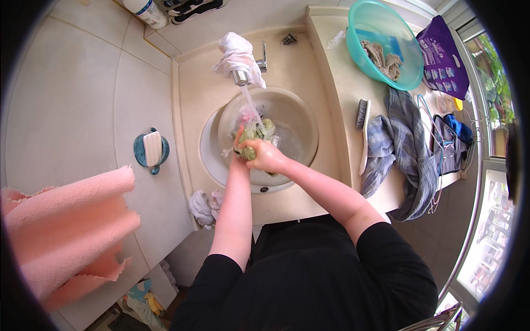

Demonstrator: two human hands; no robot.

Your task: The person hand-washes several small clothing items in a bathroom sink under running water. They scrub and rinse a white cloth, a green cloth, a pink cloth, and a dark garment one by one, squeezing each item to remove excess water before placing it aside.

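In a round beige basin (308, 124) set in the sink, running water falls on a wet green patterned cloth (267, 125). My right hand (267, 156) is closed around a bunched end of it, against my left wrist. Of my left hand (239, 134) only an edge and a raised finger show beside the cloth; the rest is hidden, so its grip cannot be made out. The water comes from a chrome faucet (240, 77) wrapped in a white cloth (238, 53). Something pink (248, 115) lies in the suds under the stream.
On the right counter are a scrub brush (363, 136), a plaid garment (414, 153), wire hangers (445, 145), a teal basin (354, 45) and a purple bag (443, 58). Left are a soap bar (152, 149) on a wall holder, a pink towel (74, 231) and white cloths (203, 209).
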